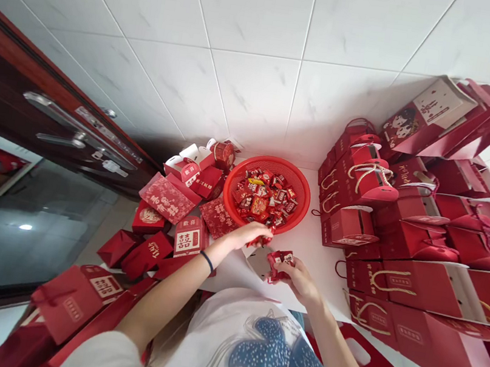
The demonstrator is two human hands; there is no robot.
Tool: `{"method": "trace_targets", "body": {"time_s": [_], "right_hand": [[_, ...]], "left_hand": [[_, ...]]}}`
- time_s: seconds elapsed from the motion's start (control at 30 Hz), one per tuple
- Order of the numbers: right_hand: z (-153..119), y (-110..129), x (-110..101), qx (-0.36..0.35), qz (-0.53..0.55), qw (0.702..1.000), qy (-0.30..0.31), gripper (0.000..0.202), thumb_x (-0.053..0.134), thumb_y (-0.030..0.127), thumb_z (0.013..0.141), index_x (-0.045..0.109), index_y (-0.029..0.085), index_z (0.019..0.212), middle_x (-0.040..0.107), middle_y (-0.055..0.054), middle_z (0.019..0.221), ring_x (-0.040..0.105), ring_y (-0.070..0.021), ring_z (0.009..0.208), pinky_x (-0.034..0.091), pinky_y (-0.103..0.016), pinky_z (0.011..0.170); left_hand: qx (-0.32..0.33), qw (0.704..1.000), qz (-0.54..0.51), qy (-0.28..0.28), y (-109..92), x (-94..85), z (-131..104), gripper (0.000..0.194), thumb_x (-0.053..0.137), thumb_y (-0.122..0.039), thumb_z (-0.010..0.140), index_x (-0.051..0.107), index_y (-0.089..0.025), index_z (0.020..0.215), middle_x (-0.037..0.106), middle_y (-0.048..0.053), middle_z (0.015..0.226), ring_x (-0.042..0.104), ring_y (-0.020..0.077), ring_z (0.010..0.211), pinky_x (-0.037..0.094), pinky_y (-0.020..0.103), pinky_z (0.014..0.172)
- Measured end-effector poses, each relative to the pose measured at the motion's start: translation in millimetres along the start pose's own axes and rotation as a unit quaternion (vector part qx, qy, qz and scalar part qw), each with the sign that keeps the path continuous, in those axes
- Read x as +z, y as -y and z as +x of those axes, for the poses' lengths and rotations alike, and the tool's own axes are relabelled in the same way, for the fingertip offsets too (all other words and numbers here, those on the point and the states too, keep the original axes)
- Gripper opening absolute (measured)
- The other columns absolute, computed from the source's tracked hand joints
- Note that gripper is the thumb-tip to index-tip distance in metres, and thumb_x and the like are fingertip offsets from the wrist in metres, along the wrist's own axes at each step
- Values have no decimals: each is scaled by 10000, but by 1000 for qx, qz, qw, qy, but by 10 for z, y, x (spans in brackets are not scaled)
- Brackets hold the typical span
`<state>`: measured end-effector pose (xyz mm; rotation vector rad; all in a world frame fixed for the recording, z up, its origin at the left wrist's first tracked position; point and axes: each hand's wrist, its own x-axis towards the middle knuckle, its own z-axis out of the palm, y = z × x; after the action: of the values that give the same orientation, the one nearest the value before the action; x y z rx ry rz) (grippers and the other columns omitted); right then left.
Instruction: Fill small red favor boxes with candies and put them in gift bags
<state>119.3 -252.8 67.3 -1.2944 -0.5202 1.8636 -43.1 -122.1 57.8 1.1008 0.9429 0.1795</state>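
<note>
My left hand (250,234) is closed on a red candy packet (270,231) just off the front rim of a red plastic basket (305,186). The basket holds many wrapped candies (260,204), mostly red, one of them yellow. A little lower and to the right, my right hand (300,281) grips red-wrapped candies (280,261); how many is unclear. Below and between both hands, a small open box (258,261) shows its pale inside on the white tabletop (230,279). Its lower part is partly hidden by my hands and shirt.
Left of the basket lie loose red gift boxes (169,198) in a pile. Stacked red boxes with rope handles (400,280) fill the right side, with paper bags (457,120) on top. A tiled wall (250,86) stands behind; a dark door (65,120) is at left.
</note>
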Motion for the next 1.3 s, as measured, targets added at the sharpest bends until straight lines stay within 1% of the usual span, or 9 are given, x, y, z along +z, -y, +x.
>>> {"method": "trace_targets", "body": {"time_s": [0.13,0.23,0.47,0.6,0.7,0.87,1.03,1.17,1.3], "right_hand": [[42,-115,12,-21,-7,996,-83,267,778,323,587,648,170,764,698,-18,627,689,-202,588,522,-278,545],[28,-165,-64,-31,33,988,-145,288,790,311,565,664,179,789,724,-29,701,714,-222,622,540,-286,546],[-125,-170,-223,-57,73,985,-148,298,776,334,635,704,180,880,747,-74,820,725,-249,707,550,-313,565],[-231,-137,-331,-86,-88,977,-173,218,710,333,653,662,188,808,677,-12,666,657,-208,610,468,-280,520],[-317,-80,-426,-118,-278,943,-140,109,608,275,690,641,201,764,615,36,583,573,-155,565,409,-252,542],[-396,-21,-552,-132,-385,912,-53,175,537,237,734,660,212,856,681,26,685,595,-164,644,415,-261,630],[-386,-38,-631,-157,-369,912,-82,115,575,271,746,656,220,809,653,15,687,548,-164,639,380,-263,607],[-328,-87,-648,-191,-312,924,-111,155,595,363,763,618,211,746,566,29,627,472,-144,613,359,-258,592],[-218,-202,-608,-182,-289,932,-119,192,606,408,735,581,219,713,523,41,595,460,-141,607,348,-252,587]], "left_hand": [[-43,996,72,-16,265,125,-222,216,653,-347,697,605,-163,594,544,-37,517,464,102,484,344,234,500],[-65,988,132,-35,426,180,-271,131,655,-277,697,652,-154,651,597,-24,555,517,122,520,372,238,525],[21,977,207,-53,408,432,-256,229,599,-263,797,765,-155,913,759,16,803,677,193,773,484,253,686],[29,933,355,-53,260,633,-232,201,619,-232,810,775,-184,926,781,59,853,715,250,870,504,290,782],[-3,884,462,-74,193,747,-212,187,652,-227,791,769,-203,936,781,101,891,722,293,929,509,311,793],[35,883,467,-42,155,859,-133,184,620,-314,839,751,-234,941,782,70,897,728,247,885,502,277,750],[-4,878,477,-33,124,874,-64,119,646,-245,800,752,-217,847,778,95,881,732,265,896,502,290,737],[-28,865,494,-81,148,754,-75,171,667,-208,770,749,-176,918,772,146,962,726,288,961,507,304,756],[-22,875,475,-93,227,625,-71,172,677,-196,755,752,-159,906,770,144,934,724,271,925,509,292,748]]}}
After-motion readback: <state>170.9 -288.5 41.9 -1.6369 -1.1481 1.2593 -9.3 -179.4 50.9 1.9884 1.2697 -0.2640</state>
